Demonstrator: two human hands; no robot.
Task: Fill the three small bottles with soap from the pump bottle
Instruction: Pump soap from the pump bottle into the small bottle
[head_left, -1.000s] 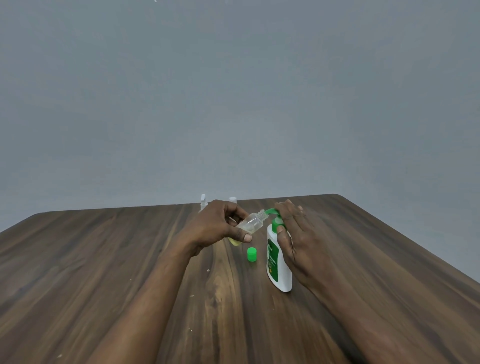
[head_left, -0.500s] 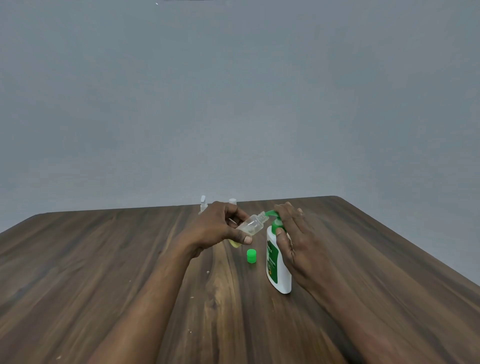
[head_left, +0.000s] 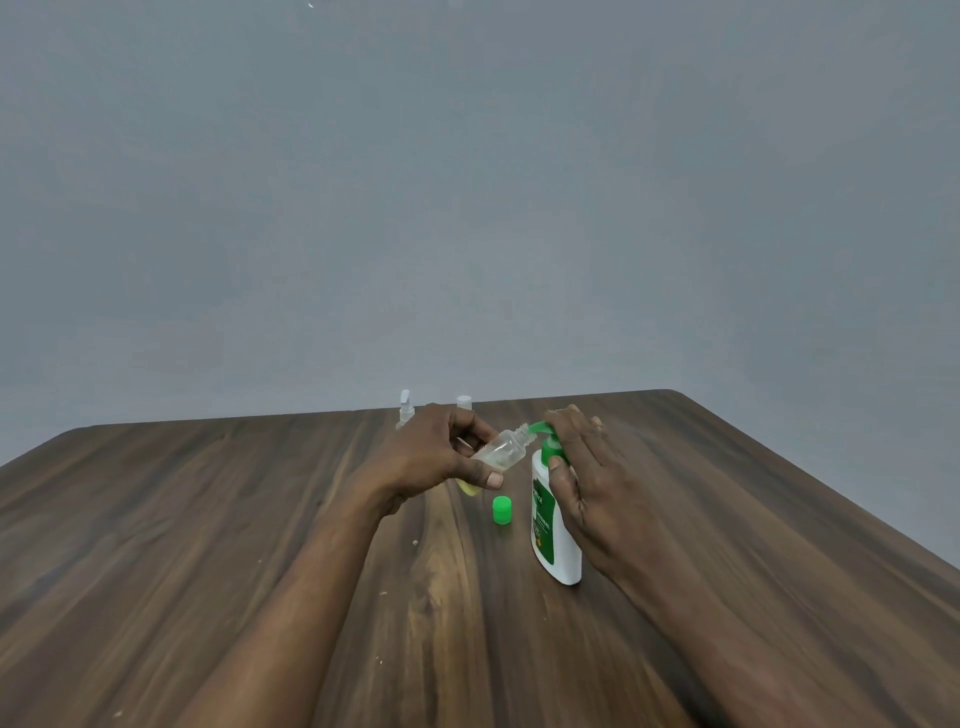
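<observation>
My left hand (head_left: 436, 457) grips a small clear bottle (head_left: 506, 448), tilted so its open neck meets the green pump nozzle (head_left: 537, 427). The white pump bottle (head_left: 553, 530) with a green label stands upright on the wooden table (head_left: 208, 519). My right hand (head_left: 582, 478) rests over its green pump head, fingers on top and thumb against the collar. Partly hidden behind my left hand are two more small bottles: one holding yellowish liquid (head_left: 467, 487), the other showing a white cap (head_left: 464, 401). A loose green cap (head_left: 502, 511) lies on the table just left of the pump bottle.
A small white spray bottle (head_left: 405, 408) stands at the far table edge behind my left hand. The table's far edge and right edge are close to the bottles. A plain grey wall rises behind.
Both hands and the bottles have stayed almost in place; the clear bottle's neck remains at the nozzle. The view has shifted very slightly.
</observation>
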